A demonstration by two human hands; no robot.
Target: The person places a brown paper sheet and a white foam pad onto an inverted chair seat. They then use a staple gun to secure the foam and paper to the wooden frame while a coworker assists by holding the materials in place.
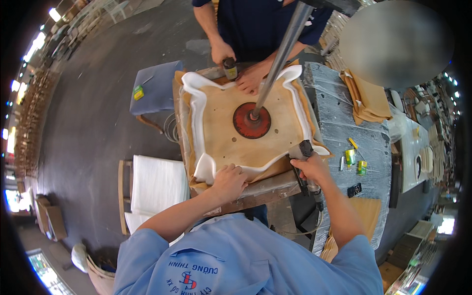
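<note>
A seat panel of pale wood lies under a round red press plate on a metal rod. White padding and tan cover material stick up around its edges. At the near edge, my left hand is closed, its fingers curled on the tan cover. My right hand grips a pneumatic staple gun, its nose by the near right corner. Across from me, a co-worker's hand holds another staple gun, and their other hand presses on the panel.
On the right, a plastic-wrapped table carries folded tan covers, small yellow-green boxes and a dark remote-like object. To the left are a blue padded seat and stacked white sheets. An air hose hangs near my right arm.
</note>
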